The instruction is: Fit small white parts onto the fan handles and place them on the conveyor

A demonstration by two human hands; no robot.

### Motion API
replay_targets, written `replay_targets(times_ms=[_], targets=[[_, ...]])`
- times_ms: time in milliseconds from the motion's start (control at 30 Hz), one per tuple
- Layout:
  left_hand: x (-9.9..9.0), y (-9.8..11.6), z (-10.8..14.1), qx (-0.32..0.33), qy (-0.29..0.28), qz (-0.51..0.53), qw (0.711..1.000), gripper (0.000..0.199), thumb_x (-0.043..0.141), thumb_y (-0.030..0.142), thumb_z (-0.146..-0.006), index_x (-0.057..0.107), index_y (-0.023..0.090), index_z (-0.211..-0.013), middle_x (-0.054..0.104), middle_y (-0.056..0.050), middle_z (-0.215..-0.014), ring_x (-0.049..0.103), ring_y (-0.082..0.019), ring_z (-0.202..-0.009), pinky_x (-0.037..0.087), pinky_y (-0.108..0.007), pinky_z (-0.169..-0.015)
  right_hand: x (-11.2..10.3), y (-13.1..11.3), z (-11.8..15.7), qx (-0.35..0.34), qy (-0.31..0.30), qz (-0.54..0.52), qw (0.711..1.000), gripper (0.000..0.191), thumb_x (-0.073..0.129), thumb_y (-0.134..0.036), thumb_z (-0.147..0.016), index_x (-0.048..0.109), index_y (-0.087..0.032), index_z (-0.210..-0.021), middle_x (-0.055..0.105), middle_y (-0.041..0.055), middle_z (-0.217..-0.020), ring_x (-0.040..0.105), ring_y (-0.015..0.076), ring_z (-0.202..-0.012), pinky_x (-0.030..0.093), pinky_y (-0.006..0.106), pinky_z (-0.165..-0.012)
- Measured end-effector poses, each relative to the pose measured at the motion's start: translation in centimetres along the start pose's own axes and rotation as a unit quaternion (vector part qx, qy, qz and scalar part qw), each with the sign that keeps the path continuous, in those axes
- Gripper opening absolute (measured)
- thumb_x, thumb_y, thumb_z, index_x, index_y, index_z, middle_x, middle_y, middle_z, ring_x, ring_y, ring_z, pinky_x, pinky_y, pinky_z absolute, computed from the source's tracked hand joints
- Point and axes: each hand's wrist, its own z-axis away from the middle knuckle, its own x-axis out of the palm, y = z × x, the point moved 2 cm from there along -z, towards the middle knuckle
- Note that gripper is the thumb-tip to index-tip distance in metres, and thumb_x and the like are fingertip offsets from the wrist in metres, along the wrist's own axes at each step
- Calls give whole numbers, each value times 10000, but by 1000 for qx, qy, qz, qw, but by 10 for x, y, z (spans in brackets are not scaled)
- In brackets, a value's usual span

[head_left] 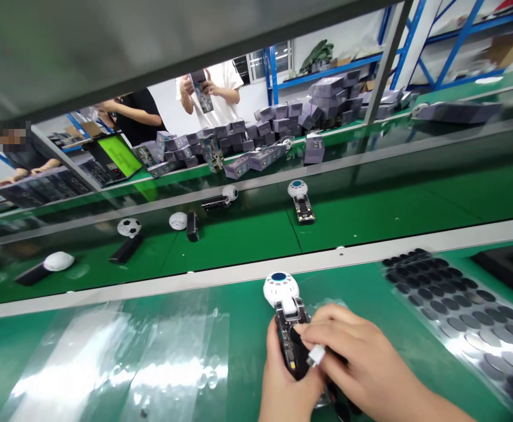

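Your left hand (285,384) is wrapped around the black handheld device (289,340), fingers closed along its sides, holding it up over the green counter (243,313). Its long axis runs mostly away from you with a slight lean left: round white head at the far end, black tail back toward your palm, lit-up face turned up at you.

Your right hand (362,346) comes in from the right, fingers bunched close, tips touching the device's face around a dark round patch. A white plug (316,355) pokes out under those fingers, metal end aimed down-left; can't tell how you've got it gripped.

Just right of you there's a sheet of dark round discs (467,319), and clear plastic sheets (172,363) lie on your left. Past the pale rail (357,250), a similar device (301,204) sits on the green belt (256,240), white head pointing away too.
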Motion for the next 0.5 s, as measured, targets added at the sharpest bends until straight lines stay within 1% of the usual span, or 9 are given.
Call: replay_targets(times_ms=[67, 133, 200, 267, 400, 467, 500], targets=[[-2, 0, -1, -1, 3, 7, 1000, 704, 619, 202, -522, 331, 95, -1155, 627, -98, -938, 603, -183, -817, 465, -201, -702, -3, 0, 3, -21, -26, 7, 999, 331, 401, -32, -763, 512, -189, -1033, 594, 23, -797, 502, 160, -777, 417, 253, -639], [-4, -4, -3, 5, -3, 8, 1000, 722, 608, 191, -521, 317, 88, -1173, 621, -105, -953, 601, -190, -832, 465, -212, -709, -6, 0, 5, -60, -36, 3, 998, 365, 385, -26, -776, 460, -190, -1093, 591, 33, -835, 488, 178, -798, 419, 281, -654], [-6, -10, -6, 12, -16, 1, 1000, 729, 605, 203, -542, 294, 87, -1191, 611, -120, -976, 595, -203, -847, 463, -239, -722, -8, 0, 6, -100, -45, 4, 994, 354, 372, -21, -790, 446, -184, -1096, 596, 43, -864, 480, 188, -784, 421, 297, -648], [-7, -16, -9, 20, -32, -5, 999, 734, 609, 202, -564, 269, 89, -1204, 601, -133, -996, 588, -213, -863, 456, -260, -733, -9, -1, 4, -120, -54, 18, 991, 345, 375, -22, -792, 461, -184, -1085, 606, 49, -870, 480, 200, -771, 423, 310, -636], [-7, -20, -11, 42, -46, 9, 998, 758, 635, 171, -542, 261, 95, -1197, 585, -146, -1015, 584, -230, -860, 450, -276, -723, -9, -7, 0, -118, -58, 39, 991, 395, 368, -38, -801, 446, -196, -1155, 617, 44, -823, 478, 205, -726, 432, 319, -607], [-7, -18, -10, 22, -50, 43, 998, 748, 659, 197, -544, 278, 124, -1183, 599, -121, -990, 590, -227, -852, 452, -273, -716, -10, -9, -1, -98, -66, 24, 993, 420, 350, -32, -804, 427, -215, -1174, 609, 35, -831, 472, 193, -724, 435, 305, -604], [-7, -16, -9, 3, -55, 76, 996, 718, 670, 238, -562, 296, 146, -1168, 608, -103, -977, 595, -222, -845, 455, -264, -701, -11, -10, 0, -83, -72, 9, 994, 419, 345, -32, -806, 424, -224, -1170, 600, 35, -875, 473, 190, -763, 440, 303, -630]])
